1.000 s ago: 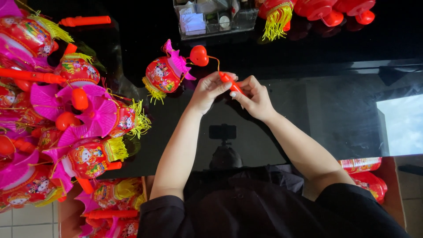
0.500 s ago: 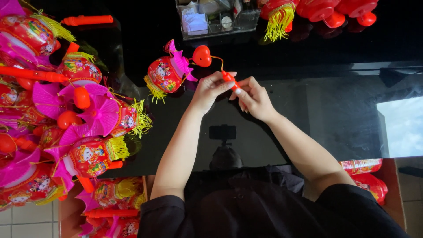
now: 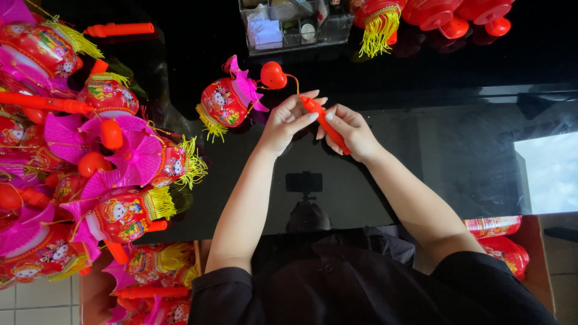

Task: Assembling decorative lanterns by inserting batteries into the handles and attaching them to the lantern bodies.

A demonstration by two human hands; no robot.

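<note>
A: What is being worked on at this point?

B: A slim orange stick (image 3: 326, 124) is held between both hands. The left hand (image 3: 288, 120) is closed lightly on its upper end with the fingertips, and the right hand (image 3: 352, 129) is wrapped round its lower part. Neither hand is spread wide.

A: And the lantern?

B: A small red lantern (image 3: 224, 103) is seen just beyond the left hand, lying on the black table (image 3: 457, 126). It is joined to the tip of the stick by a thin wire (image 3: 294, 80) that runs past a red ball (image 3: 273, 75). The step is judged to be the fitting or adjusting of the stick's top end, where the wire meets it.

A: What is called for in the handling?

B: A fine pinch at the tip and a steady hold lower down, it is judged, since the wire looks thin and easily bent.

A: How are the materials described?

B: The stick and ball appear to be smooth hard plastic. The lantern is rounded and glossy with printed figures, pink frilled fins on top and a yellow fringe (image 3: 210, 127) below. The table is polished enough for a reflection to be seen in it.

A: What else is nearby?

B: A heap of similar lanterns (image 3: 120, 162) is piled well to the left of the left hand, and a clear box (image 3: 289, 30) is set beyond both hands
</note>
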